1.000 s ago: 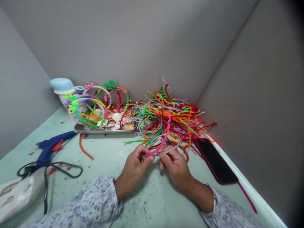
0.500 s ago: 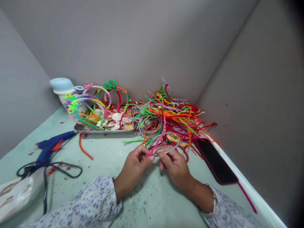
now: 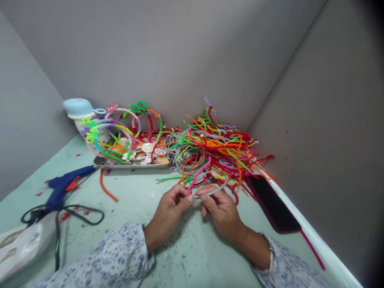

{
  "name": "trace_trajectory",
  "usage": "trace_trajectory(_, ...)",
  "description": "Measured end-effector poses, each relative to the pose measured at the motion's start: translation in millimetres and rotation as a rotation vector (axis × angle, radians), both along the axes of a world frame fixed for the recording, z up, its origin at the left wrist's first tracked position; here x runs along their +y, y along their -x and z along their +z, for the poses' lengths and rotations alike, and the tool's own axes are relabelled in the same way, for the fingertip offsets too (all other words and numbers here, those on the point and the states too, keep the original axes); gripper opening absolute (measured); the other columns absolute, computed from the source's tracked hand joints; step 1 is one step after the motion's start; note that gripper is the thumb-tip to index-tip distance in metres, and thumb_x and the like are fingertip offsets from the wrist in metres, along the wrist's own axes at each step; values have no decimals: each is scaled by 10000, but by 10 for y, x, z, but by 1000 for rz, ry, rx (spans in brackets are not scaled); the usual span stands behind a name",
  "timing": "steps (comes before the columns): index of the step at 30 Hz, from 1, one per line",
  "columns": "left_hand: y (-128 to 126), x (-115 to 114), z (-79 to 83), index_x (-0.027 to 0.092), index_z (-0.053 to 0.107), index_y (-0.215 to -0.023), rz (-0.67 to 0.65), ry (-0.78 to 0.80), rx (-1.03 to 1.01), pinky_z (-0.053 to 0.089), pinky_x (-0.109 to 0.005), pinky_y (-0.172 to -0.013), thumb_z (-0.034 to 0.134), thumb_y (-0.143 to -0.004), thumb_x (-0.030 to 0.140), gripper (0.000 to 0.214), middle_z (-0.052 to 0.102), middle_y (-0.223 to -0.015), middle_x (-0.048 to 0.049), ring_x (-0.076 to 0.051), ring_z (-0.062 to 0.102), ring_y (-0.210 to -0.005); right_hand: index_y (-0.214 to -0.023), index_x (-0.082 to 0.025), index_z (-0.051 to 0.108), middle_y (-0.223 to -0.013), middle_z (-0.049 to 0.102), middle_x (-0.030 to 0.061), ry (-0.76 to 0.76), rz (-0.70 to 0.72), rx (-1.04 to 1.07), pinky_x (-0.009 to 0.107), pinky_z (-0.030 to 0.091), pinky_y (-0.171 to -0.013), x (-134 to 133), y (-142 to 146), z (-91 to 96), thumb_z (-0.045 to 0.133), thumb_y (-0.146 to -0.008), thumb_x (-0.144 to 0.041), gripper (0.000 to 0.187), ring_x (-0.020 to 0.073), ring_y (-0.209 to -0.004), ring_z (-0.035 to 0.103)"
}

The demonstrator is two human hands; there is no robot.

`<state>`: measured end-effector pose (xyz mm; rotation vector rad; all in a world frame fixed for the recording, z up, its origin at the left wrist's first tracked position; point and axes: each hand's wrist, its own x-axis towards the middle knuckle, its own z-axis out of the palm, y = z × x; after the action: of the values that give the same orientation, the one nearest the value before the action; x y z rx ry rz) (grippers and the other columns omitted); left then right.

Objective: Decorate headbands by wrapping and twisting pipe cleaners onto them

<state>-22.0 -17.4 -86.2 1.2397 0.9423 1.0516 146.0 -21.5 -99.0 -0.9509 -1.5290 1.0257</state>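
My left hand (image 3: 172,206) pinches a pink pipe cleaner (image 3: 198,174) between thumb and forefinger, and its free length rises up and away to the right. My right hand (image 3: 220,208) is closed on a thin grey headband (image 3: 222,186), whose curve arches behind the fingers. The fingertips of both hands almost meet where the pipe cleaner reaches the band's end; how it lies there is partly hidden. Just beyond the hands is a pile of coloured pipe cleaners (image 3: 222,140), with several more grey bands (image 3: 183,158) at its left.
A metal tray (image 3: 135,165) of shells holds several pipe-cleaner-wrapped headbands (image 3: 132,138). Behind it stands a blue-lidded container (image 3: 78,107). A blue glue gun (image 3: 60,188) with its cord lies left, near a plastic bag (image 3: 27,244). A phone (image 3: 273,204) lies right.
The pink pipe cleaner's free end has dropped lower and leans further to the right. The grey band has tilted slightly. Both hands stay nearly in place.
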Motion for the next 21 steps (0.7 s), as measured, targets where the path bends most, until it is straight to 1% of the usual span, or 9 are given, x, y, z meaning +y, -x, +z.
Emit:
trace_trajectory(4, -6, 6, 20, 194, 516, -712, 11, 44, -43, 245, -249, -496, 648, -790, 379, 241, 390, -570, 42, -102, 321, -518, -950, -193, 635, -828, 626, 27, -28, 16, 7, 229, 458, -476, -6, 6, 15, 524, -919, -310, 164, 83, -485, 551)
trace_trajectory(6, -11, 4, 45, 194, 519, -689, 20, 64, -52, 243, -249, -494, 663, -767, 381, 249, 390, -558, 42, -102, 320, -512, -952, -195, 638, -866, 628, 36, -47, 22, -3, 230, 465, -481, -8, 7, 27, 524, -920, -296, 156, 80, -490, 555)
trace_trajectory(12, -18, 7, 85, 193, 518, -662, 25, 107, -54, 250, -244, -488, 687, -725, 390, 267, 401, -547, 42, -99, 332, -498, -959, -194, 648, -828, 622, 28, -99, 38, -62, 245, 488, -518, -7, -1, 36, 510, -927, -271, 160, 88, -501, 559)
trace_trajectory(14, -14, 10, 71, 191, 513, -675, 13, 96, -50, 256, -242, -492, 676, -743, 388, 265, 400, -554, 45, -98, 336, -503, -953, -193, 644, -813, 619, 23, -87, 30, -52, 242, 484, -511, -6, -1, 26, 516, -925, -275, 155, 89, -498, 560)
trace_trajectory(18, -13, 7, 35, 186, 515, -743, -3, 24, -11, 277, -236, -504, 622, -815, 391, 241, 411, -594, 48, -97, 350, -527, -947, -191, 633, -808, 628, 19, -31, -23, -1, 225, 461, -474, -6, 11, 25, 526, -920, -306, 159, 88, -495, 565)
trace_trajectory(19, -14, 5, 31, 184, 519, -759, -4, 12, -3, 282, -234, -504, 607, -829, 392, 236, 416, -604, 48, -96, 352, -530, -943, -188, 632, -783, 628, 14, -20, -39, 8, 222, 457, -470, -6, 15, 32, 528, -920, -314, 165, 90, -494, 564)
trace_trajectory(21, -18, -1, 29, 179, 528, -784, -7, 4, 8, 289, -229, -502, 585, -847, 390, 228, 425, -618, 47, -94, 358, -532, -932, -180, 632, -666, 603, -11, 1, -69, 10, 223, 452, -469, -4, 20, 48, 527, -919, -332, 184, 99, -485, 555)
